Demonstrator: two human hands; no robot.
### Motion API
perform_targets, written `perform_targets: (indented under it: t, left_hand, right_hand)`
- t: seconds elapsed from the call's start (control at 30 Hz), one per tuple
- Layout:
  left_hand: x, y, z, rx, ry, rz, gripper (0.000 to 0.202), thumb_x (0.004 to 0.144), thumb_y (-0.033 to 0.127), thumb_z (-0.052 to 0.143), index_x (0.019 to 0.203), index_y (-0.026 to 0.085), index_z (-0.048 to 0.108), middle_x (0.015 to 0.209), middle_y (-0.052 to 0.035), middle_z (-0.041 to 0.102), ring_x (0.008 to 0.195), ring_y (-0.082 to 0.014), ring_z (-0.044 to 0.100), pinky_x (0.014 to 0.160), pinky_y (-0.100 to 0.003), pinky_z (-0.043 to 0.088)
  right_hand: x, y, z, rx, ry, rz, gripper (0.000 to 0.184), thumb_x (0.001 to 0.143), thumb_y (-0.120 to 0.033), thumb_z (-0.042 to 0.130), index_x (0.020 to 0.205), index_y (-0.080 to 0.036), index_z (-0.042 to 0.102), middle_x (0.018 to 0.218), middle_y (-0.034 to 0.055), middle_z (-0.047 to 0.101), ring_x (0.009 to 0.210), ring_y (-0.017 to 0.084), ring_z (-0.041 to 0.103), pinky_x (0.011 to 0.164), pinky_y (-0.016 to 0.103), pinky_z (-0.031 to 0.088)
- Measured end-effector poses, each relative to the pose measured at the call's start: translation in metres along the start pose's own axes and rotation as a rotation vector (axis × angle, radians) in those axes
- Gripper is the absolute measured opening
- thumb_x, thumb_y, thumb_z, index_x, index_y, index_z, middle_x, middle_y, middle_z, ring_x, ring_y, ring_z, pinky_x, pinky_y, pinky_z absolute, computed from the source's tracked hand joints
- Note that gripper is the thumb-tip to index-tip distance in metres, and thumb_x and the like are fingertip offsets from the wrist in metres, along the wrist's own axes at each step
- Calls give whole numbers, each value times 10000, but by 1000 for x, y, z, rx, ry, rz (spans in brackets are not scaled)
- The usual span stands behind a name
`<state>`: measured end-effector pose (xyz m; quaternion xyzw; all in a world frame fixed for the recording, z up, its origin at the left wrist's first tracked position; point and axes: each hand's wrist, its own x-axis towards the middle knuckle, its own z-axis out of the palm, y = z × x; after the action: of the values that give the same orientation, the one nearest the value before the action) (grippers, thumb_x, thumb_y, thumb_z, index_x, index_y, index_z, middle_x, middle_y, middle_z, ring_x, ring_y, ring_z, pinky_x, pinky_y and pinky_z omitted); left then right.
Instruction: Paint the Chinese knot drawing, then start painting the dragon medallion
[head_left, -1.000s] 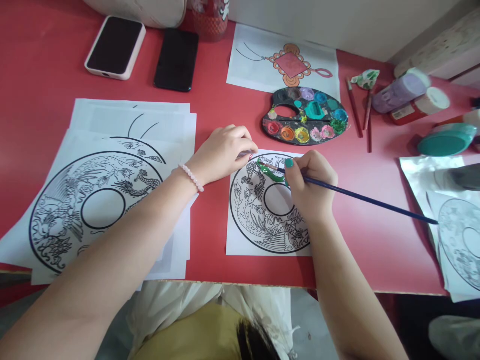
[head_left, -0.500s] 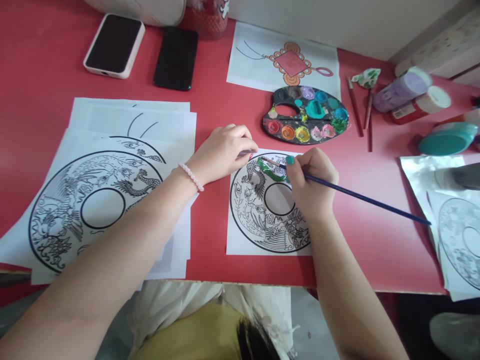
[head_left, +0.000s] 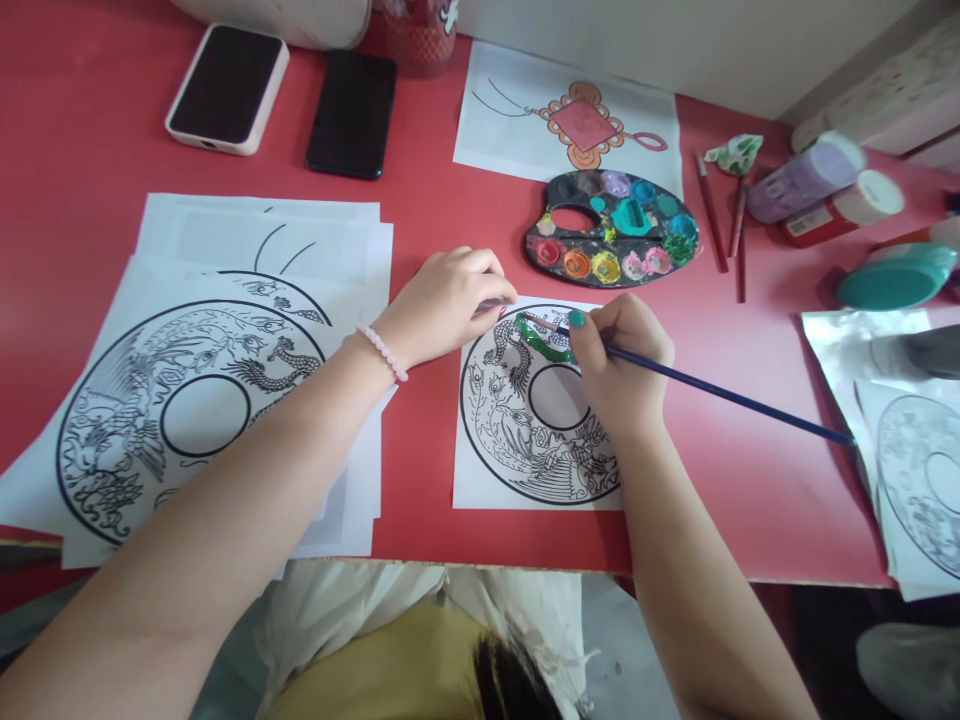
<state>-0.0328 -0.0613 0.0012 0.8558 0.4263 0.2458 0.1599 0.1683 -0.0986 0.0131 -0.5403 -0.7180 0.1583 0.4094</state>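
A blue-handled paintbrush is pinched in my right hand, the fingers closed round it near the bristles. Its tip touches a wet green stroke on the upper part of a printed sheet. That sheet bears a ring design of a dragon and a phoenix in black line. My left hand rests at the sheet's top left corner, fingers loosely bent, a gap between thumb and forefinger, nothing seen in it. Above the sheet lies a black paint palette with several colours in its wells.
More printed sheets lie under my left forearm. Two phones and a painted knot picture lie farther back. Brushes, a purple paint bottle and a teal-lidded jar stand or lie on the right.
My right hand and the paintbrush have shifted very slightly left, its tip staying on the green paint. My left hand has stayed in place.
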Motion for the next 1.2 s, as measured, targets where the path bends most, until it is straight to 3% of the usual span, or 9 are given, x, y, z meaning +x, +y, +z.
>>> perform_targets:
  t: [0.9,1.2]
  left_hand:
    - [0,0,0,14,3,8,173,856,208,514,925,219,673,960,-49,601,907,-193,538,835,-361,412]
    - [0,1,0,10,1,1,175,862,214,510,933,223,670,951,-46,597,907,-196,533,831,-367,408]
  right_hand:
    - [0,-2,-1,-95,44,58,364,836,-332,554,585,-238,306,482,-43,378,453,105,352,454,297,332]
    - [-3,-1,-1,-3,-22,51,374,855,-344,532,594,-235,287,477,-44,383,420,91,342,415,282,313]
